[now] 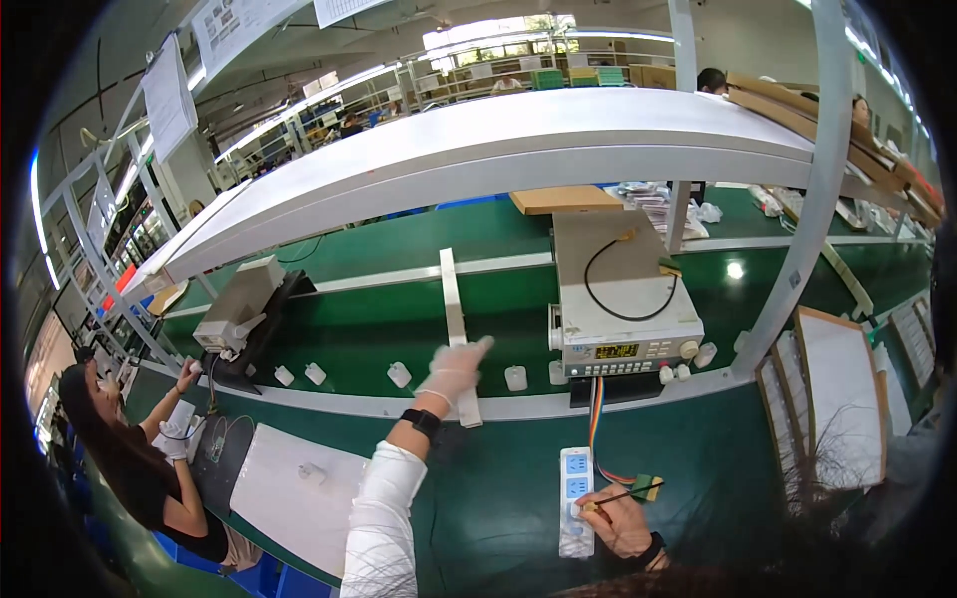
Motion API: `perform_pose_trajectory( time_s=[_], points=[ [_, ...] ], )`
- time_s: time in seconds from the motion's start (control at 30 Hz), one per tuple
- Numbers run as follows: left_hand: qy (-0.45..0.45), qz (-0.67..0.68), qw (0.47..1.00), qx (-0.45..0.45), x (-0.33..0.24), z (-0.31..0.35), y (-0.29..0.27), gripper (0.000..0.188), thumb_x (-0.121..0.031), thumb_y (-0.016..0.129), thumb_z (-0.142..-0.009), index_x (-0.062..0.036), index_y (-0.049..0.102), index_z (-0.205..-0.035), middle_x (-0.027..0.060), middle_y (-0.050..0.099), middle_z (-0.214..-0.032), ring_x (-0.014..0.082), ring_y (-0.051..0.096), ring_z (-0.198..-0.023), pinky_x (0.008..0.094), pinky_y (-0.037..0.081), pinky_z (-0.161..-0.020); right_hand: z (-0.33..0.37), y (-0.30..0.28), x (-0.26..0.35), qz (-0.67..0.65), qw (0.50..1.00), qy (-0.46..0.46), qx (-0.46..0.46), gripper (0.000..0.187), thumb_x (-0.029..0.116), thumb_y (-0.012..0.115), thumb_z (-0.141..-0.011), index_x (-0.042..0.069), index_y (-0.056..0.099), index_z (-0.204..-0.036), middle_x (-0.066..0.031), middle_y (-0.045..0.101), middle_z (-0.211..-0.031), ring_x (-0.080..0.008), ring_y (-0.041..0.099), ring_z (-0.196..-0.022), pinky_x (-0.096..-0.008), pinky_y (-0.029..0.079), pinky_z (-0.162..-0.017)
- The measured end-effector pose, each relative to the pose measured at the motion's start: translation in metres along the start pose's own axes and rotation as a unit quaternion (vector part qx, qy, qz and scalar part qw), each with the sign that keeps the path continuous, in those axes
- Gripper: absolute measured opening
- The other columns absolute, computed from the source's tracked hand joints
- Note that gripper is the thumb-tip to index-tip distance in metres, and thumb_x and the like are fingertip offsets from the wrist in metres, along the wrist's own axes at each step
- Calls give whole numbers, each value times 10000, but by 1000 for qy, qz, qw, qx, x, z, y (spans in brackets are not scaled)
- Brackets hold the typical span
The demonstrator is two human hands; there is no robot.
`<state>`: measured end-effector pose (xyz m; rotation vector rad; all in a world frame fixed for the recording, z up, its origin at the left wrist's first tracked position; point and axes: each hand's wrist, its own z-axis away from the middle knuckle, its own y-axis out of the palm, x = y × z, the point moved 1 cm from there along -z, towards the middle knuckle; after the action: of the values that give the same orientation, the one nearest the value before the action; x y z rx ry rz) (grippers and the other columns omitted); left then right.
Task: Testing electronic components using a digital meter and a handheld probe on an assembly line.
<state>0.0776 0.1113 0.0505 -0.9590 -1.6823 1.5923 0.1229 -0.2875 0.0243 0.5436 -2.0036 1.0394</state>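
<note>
My left hand (452,371), in a thin white glove, reaches forward over a pale upright strip (453,299) at the back of the bench. Its fingers are stretched out toward the right, and I see nothing held in them. Small white plug adapters (515,378) stand along the rail on both sides of it. Lower right, my right hand (620,523) pinches a thin black cable (630,493) with a yellowish end, just over a white power strip (576,458) with blue sockets. Beside those fingers lies a green connector block (648,487), joined to coloured wires (598,419).
A bench-top meter (628,329) with a lit display stands behind the power strip. At left, a co-worker (130,448) sits by a white sheet (299,473) with an adapter on it. A white shelf (478,140) spans overhead; framed boards (839,394) lean at right.
</note>
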Motion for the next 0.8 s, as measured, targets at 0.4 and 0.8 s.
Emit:
perform_pose_trajectory(
  time_s=[0.4,0.8],
  points=[
    [-185,133,967,-118,99,63,22,249,-146,611,-885,-63,587,-1119,89,635,-1047,203,646,-921,354,519,-754,-8,-7,6,-25,999,16,26,188,115,698,-831,82,687,-1016,-84,537,-861,-222,567,-753,-302,473,-664],
    [21,652,751,100,-151,117,37,408,-170,700,-843,-33,587,-1210,50,658,-1053,154,623,-974,288,472,-897,-5,-6,4,-36,999,-3,18,224,202,690,-871,84,676,-1061,-51,527,-920,-180,598,-765,-275,493,-677]
  ],
)
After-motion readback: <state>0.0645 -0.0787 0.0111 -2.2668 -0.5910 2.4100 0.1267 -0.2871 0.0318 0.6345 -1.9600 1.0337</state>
